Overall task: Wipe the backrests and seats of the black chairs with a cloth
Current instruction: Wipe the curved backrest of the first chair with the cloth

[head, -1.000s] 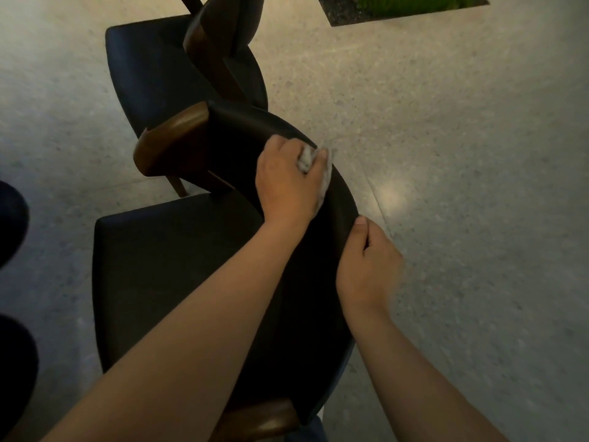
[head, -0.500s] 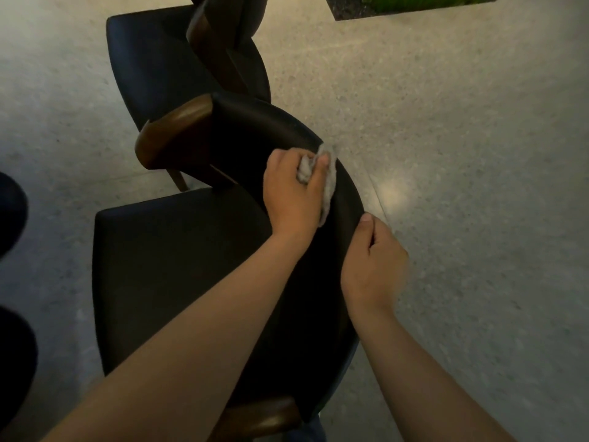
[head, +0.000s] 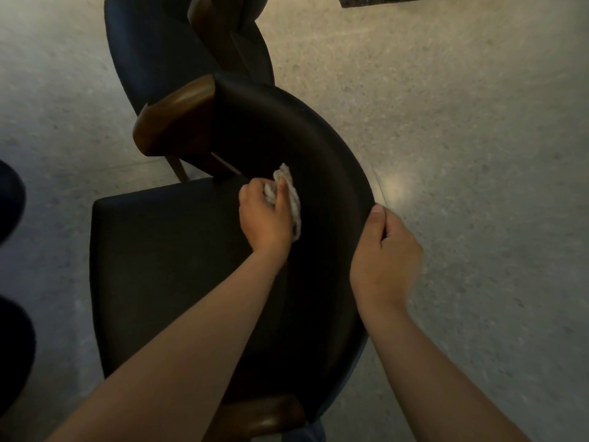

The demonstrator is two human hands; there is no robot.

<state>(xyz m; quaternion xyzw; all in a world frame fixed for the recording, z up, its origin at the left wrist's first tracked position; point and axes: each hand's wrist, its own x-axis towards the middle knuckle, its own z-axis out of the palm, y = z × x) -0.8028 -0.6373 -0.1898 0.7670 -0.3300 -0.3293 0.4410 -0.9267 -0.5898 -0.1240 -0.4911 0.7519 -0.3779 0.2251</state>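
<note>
Now, over on the far left, two dark rounded shapes [head: 12, 339] poke in at the frame edge, too cut off to identify. Moving in, the near chair's seat [head: 165, 256] lies broad, black and not under the cloth at this moment. Beyond it, the far wooden arm [head: 173, 114] curves up, with a second chair [head: 153, 59] parked just behind.

On to the action: the left hand [head: 266, 218] has its fingers [head: 281, 194] curled tight around a bunched pale cloth [head: 288, 194], pressing it against the inner face of the backrest [head: 318, 161], low down near where back meets seat. Part of the cloth trails loose below the hand.

Further right, the right hand [head: 387, 256] clamps the backrest's top edge, thumb over the rim, the rest of the fingers tucked behind and hidden. It's holding the chair, nothing else.

Risks from here? That wadded cloth covers only a narrow strip, so the wide curved back could easily end up with missed bands. The dangling tail might snag at the seat joint or slip out of the grip. And the floor [head: 478, 154] looks smooth; if the bracing hand slackens, a firm push could skate the chair away.
</note>
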